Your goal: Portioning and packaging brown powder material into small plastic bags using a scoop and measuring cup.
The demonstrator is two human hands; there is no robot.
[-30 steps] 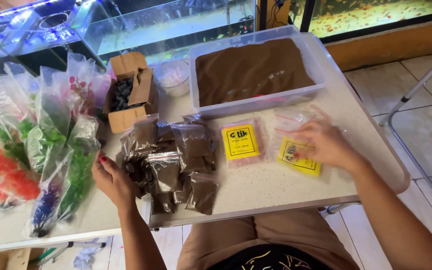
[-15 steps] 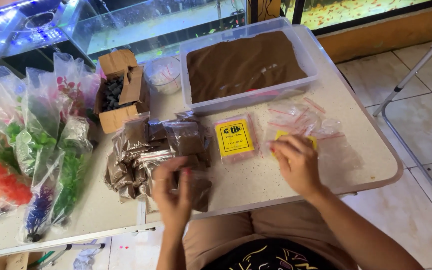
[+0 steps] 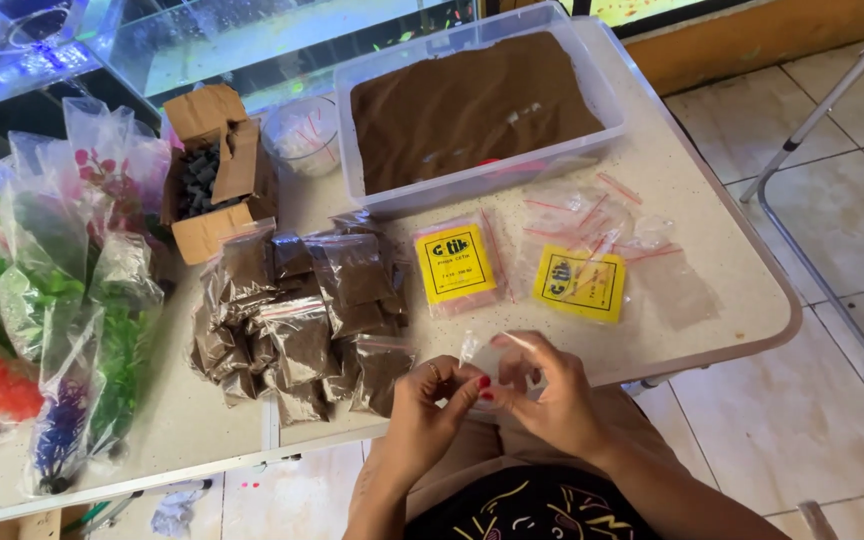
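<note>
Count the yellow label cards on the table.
2. One yellow card lies in a clear bag beside the pile of filled brown bags; the other lies right of it, among empty clear bags. Others may be hidden.

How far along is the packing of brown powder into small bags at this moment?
Done: a pile of filled bags lies on the table. In hand: the left hand and right hand together hold one small clear bag near the table edge; whether it holds powder is unclear. Left: empty bags lie beside the yellow labels, and the tub holds much brown powder.
</note>
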